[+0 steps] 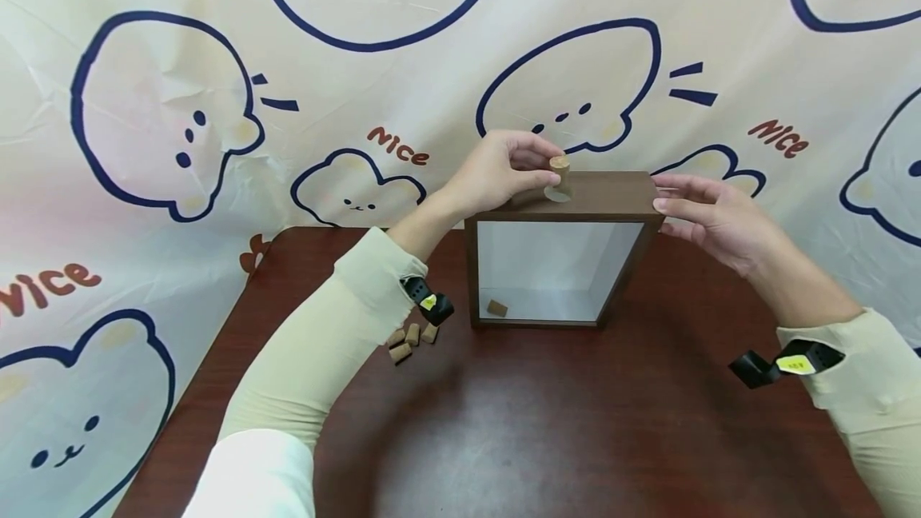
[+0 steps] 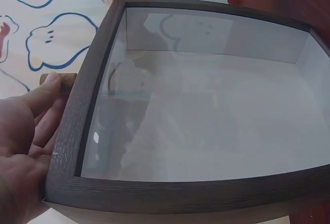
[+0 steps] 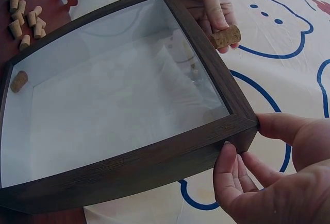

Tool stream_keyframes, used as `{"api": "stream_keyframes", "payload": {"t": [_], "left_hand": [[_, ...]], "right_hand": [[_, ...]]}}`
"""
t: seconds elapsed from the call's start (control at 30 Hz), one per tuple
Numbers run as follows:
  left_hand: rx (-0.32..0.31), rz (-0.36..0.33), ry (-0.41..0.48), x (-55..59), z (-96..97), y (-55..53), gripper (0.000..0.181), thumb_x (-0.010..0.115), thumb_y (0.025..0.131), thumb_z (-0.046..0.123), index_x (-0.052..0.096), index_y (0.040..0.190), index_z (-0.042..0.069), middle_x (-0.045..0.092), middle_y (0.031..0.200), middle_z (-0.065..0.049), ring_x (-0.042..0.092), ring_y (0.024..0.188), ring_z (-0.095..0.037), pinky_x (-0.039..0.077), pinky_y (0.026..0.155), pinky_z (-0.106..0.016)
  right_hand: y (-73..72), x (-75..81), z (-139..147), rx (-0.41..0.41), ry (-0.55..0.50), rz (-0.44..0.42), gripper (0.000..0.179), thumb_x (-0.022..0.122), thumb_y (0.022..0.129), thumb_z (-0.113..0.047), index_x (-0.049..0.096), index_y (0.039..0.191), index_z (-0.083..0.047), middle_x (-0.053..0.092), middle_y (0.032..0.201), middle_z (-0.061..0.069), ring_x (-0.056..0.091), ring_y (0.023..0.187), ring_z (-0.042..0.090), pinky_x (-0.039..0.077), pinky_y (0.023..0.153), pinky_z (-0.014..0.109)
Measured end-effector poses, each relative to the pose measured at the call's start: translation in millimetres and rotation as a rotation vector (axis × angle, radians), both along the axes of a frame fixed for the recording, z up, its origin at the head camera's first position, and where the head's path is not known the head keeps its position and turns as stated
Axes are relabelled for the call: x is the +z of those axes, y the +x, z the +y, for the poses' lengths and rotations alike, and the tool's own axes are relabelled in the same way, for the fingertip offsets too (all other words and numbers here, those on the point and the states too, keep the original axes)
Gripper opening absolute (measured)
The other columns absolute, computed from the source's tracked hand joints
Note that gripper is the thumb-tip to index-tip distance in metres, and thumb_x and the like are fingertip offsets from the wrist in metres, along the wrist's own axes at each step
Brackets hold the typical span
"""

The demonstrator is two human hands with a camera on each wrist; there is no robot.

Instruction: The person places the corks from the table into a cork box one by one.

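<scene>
A dark brown shadow box [image 1: 612, 192] with a glass front and white interior stands on the table. Above its top, my left hand [image 1: 492, 174] pinches a cork [image 1: 560, 166] between thumb and fingers. The cork is upright over a pale round spot [image 1: 558, 194] in the top panel. My right hand [image 1: 737, 226] grips the box's upper right corner, thumb at the front edge and fingers round the side. Behind the glass, another cork [image 3: 19, 81] lies at the bottom left. In the left wrist view, the frame partly hides the held cork [image 2: 64, 82].
Several loose corks [image 1: 412, 334] lie on the dark red table [image 1: 547, 422] left of the box, close by my left forearm. A cream cloth [image 1: 388, 102] with blue cartoon outlines hangs behind the table. Both wrists carry small black cameras.
</scene>
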State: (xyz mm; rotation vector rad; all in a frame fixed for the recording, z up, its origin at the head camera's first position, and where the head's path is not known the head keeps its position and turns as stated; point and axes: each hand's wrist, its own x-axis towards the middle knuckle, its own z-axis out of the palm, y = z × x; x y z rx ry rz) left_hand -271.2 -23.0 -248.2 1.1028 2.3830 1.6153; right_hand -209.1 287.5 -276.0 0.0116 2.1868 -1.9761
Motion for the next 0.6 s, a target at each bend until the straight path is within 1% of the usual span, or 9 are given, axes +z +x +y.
{"api": "stream_keyframes", "payload": {"t": [0.1, 0.23, 0.37, 0.47, 0.6], "left_hand": [[-0.002, 0.006, -0.022, 0.2, 0.5, -0.2, 0.029, 0.075, 0.093, 0.007, 0.07, 0.121, 0.0, 0.073, 0.113, -0.009, 0.069, 0.102, -0.014, 0.053, 0.09, -0.025], [-0.021, 0.018, -0.053, 0.6, -1.1, -0.2, 0.034, 0.073, 0.095, 0.009, 0.067, 0.127, 0.001, 0.071, 0.122, -0.01, 0.067, 0.11, -0.014, 0.05, 0.095, -0.022], [-0.027, 0.03, -0.068, 1.5, -3.6, -0.3, 0.038, 0.072, 0.095, 0.01, 0.065, 0.131, 0.001, 0.068, 0.129, -0.011, 0.065, 0.116, -0.013, 0.048, 0.099, -0.022], [-0.018, 0.044, -0.073, 2.0, -5.8, -0.7, 0.038, 0.072, 0.096, 0.012, 0.066, 0.131, 0.002, 0.068, 0.129, -0.01, 0.065, 0.116, -0.014, 0.049, 0.101, -0.027], [-0.017, 0.061, -0.081, 3.1, -9.9, -0.6, 0.036, 0.072, 0.096, 0.012, 0.066, 0.131, 0.003, 0.069, 0.127, -0.008, 0.065, 0.114, -0.013, 0.049, 0.101, -0.028]], "right_hand": [[0.6, 0.9, 0.3, -0.001, -0.009, -0.001, 0.029, 0.07, 0.098, -0.017, 0.067, 0.124, -0.029, 0.047, 0.133, -0.002, 0.055, 0.112, 0.01, 0.055, 0.085, 0.02], [0.1, 1.3, -0.2, 0.003, -0.005, -0.002, 0.029, 0.069, 0.099, -0.017, 0.065, 0.125, -0.029, 0.047, 0.132, -0.002, 0.053, 0.113, 0.01, 0.055, 0.085, 0.019], [-1.4, 0.6, -0.1, 0.012, -0.052, -0.005, 0.029, 0.068, 0.099, -0.015, 0.064, 0.126, -0.026, 0.048, 0.13, -0.002, 0.054, 0.111, 0.011, 0.056, 0.083, 0.02], [-1.6, 0.0, 0.1, 0.014, -0.088, -0.011, 0.029, 0.068, 0.099, -0.013, 0.064, 0.125, -0.024, 0.048, 0.129, -0.001, 0.054, 0.111, 0.011, 0.056, 0.082, 0.02], [-0.6, 0.1, -0.8, 0.004, -0.051, -0.01, 0.03, 0.069, 0.099, -0.015, 0.064, 0.126, -0.027, 0.047, 0.13, -0.001, 0.053, 0.112, 0.011, 0.056, 0.083, 0.02]]}}
